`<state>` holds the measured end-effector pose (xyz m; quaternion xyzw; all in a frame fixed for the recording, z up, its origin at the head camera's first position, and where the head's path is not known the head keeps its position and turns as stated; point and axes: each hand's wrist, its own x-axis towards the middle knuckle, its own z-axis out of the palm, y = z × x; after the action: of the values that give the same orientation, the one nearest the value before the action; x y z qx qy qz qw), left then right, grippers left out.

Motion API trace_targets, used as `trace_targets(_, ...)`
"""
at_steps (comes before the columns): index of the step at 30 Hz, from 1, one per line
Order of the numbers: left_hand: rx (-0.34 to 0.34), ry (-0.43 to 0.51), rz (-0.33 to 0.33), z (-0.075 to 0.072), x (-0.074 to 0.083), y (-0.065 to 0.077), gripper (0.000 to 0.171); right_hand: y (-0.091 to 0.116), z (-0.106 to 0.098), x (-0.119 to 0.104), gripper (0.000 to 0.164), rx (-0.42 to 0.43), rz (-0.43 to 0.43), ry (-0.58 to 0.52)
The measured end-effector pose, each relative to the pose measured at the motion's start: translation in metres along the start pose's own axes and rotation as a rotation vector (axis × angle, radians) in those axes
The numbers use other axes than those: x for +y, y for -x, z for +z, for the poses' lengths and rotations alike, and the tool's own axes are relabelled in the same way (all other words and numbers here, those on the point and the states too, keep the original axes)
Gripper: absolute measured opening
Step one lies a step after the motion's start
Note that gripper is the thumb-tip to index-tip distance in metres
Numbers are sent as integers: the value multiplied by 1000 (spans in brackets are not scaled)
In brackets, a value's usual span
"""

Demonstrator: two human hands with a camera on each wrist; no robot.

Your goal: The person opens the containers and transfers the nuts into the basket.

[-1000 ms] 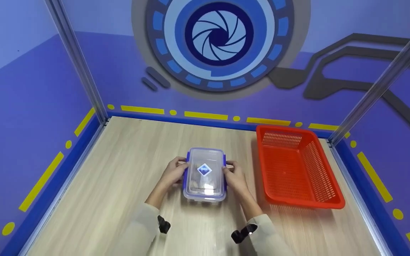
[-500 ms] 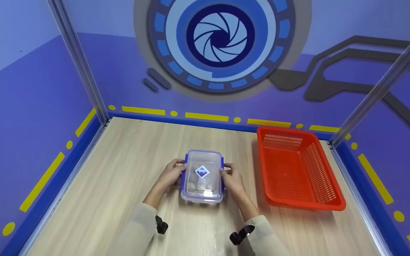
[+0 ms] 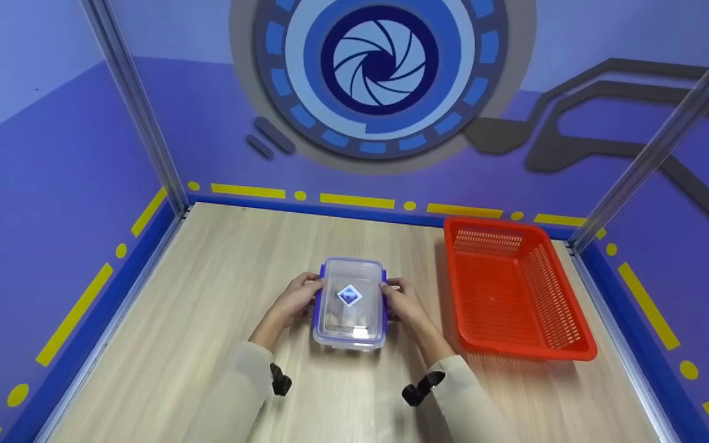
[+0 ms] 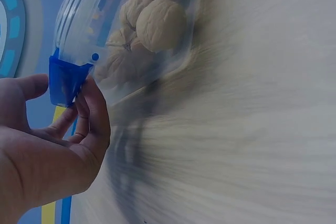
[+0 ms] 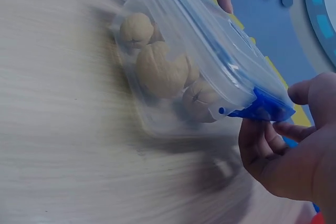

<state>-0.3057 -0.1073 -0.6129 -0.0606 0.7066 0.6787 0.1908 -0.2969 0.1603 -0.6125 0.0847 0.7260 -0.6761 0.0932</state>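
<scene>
A clear plastic food container (image 3: pixel 354 317) with a lid and blue side latches sits near the middle of the wooden table. Several walnuts (image 5: pixel 161 71) show through its wall in both wrist views. At its left side my left hand (image 3: pixel 293 299) has thumb and fingers around the left blue latch (image 4: pixel 65 82), which slants outward from the lid. My right hand (image 3: pixel 408 304) pinches the matching right latch (image 5: pixel 262 107) between thumb and fingers. A diamond-shaped blue and white sticker (image 3: pixel 349 295) marks the lid.
A red perforated plastic basket (image 3: pixel 493 299) stands to the right of the container. Blue-purple panels with metal corner posts enclose the table (image 3: pixel 250 246) at the back and both sides. Black straps (image 3: pixel 422 389) are on both sleeves.
The container and both hands have shifted very slightly to the left over the last second. Both hands stay at the side latches, and the basket has not moved.
</scene>
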Motion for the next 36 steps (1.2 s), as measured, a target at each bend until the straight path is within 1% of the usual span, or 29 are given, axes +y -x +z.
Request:
trace_targets(4,0,62,2,0,-4,-5,38,-6,-2,1,39,-37,49,-26)
trace_targets(9,-18,144,-22,3,-7,-12,31,-9,-4,4,31,-27,75,-21)
trace_targets(13,-27,145,-25,5,-7,-14,29,-11,-6,5,26,-28,98,-49)
trace_targets(19,-34,142,-24,4,-4,-13,26,-13,-6,3,20,-86,123,-134)
trace_targets(23,-36,146,-25,3,-4,-13,26,-16,-4,3,19,-97,88,-178)
trace_targets(25,-37,144,-12,3,-5,-14,26,-15,-3,4,19,-100,68,-179)
trace_targets(30,-31,119,26,4,-8,-13,25,-13,0,5,20,-72,60,-119)
trace_targets(32,-17,108,37,4,-9,-13,24,-13,1,5,20,-58,56,-100)
trace_targets(36,-13,123,32,3,-9,-14,23,-12,1,2,32,-38,14,-90)
